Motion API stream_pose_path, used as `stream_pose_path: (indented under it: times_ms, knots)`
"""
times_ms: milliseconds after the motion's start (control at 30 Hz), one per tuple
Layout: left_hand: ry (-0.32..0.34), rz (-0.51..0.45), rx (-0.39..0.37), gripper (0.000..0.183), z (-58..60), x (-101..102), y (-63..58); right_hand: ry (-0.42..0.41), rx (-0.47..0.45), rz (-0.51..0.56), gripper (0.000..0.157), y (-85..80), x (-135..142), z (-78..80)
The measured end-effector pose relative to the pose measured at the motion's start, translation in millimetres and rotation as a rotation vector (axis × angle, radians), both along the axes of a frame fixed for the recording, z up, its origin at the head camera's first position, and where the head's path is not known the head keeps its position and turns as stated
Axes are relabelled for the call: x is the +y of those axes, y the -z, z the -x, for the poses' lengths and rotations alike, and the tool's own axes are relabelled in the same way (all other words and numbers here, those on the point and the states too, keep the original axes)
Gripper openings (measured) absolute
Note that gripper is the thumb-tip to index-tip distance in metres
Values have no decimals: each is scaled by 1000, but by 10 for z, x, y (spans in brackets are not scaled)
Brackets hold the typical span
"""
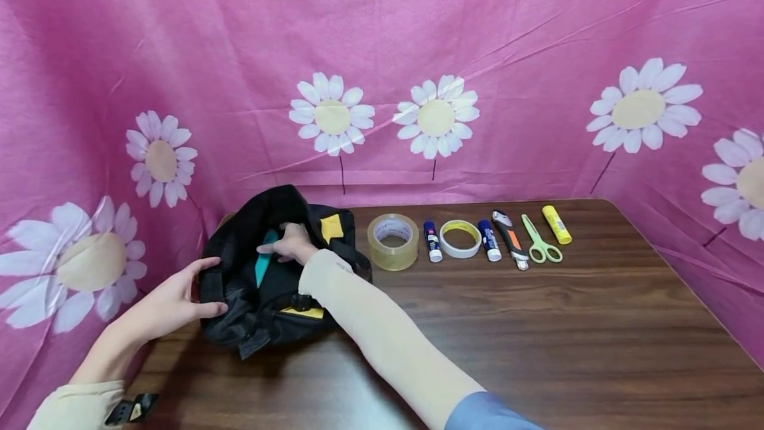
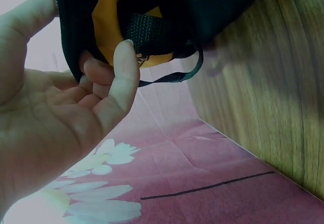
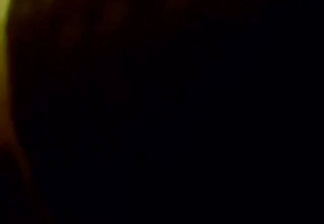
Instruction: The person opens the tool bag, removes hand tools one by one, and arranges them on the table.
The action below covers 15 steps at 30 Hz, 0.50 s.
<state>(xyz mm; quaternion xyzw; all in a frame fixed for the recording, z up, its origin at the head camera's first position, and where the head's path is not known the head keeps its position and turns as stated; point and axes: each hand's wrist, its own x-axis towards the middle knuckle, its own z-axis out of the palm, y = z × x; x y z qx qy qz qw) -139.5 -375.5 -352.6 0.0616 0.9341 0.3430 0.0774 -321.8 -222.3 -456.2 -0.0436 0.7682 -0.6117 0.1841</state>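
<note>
A black bag [image 1: 245, 310] with yellow patches lies slumped at the table's left, its mouth gaping toward me. My left hand [image 1: 173, 300] grips the left side of its rim. In the left wrist view, the fingers of that hand [image 2: 71, 102] curl at the bag's zipped edge [image 2: 71, 32], near a black webbing strap [image 2: 147, 34]. Inside the mouth, my right hand [image 1: 292, 244] has its thumb across a long teal object [image 1: 262, 267] and seems to pinch it; its other fingers are partly hidden. The right wrist view is almost wholly dark.
Right of the bag runs a row: clear packing tape [image 1: 394, 259], a glue stick [image 1: 432, 241], a white tape roll [image 1: 459, 252], another glue stick [image 1: 489, 241], a utility knife [image 1: 510, 237], green scissors [image 1: 539, 244] and a yellow tube [image 1: 557, 225]. A pink flowered cloth [image 1: 382, 32] hangs behind.
</note>
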Motion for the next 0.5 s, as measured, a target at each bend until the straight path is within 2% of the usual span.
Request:
stream_pose_path:
  times_ms: [100,200,267,367,433,500]
  knots:
    - [8,-13,-3,87,1,7,9,10,49,-96,59,39,-30,3]
    - [17,-26,-3,87,8,18,24,27,127,-290,51,57,-65,-8]
    - [22,-24,4,86,10,16,38,24,184,-448,55,57,-89,-23]
    - [18,-12,-2,86,-1,-5,53,3,234,-628,66,44,-126,-46]
    - [12,10,-5,85,-5,-24,64,-14,249,-687,67,34,-147,-49]
    - [9,33,-6,84,-1,-43,73,-21,243,-704,61,20,-161,-47]
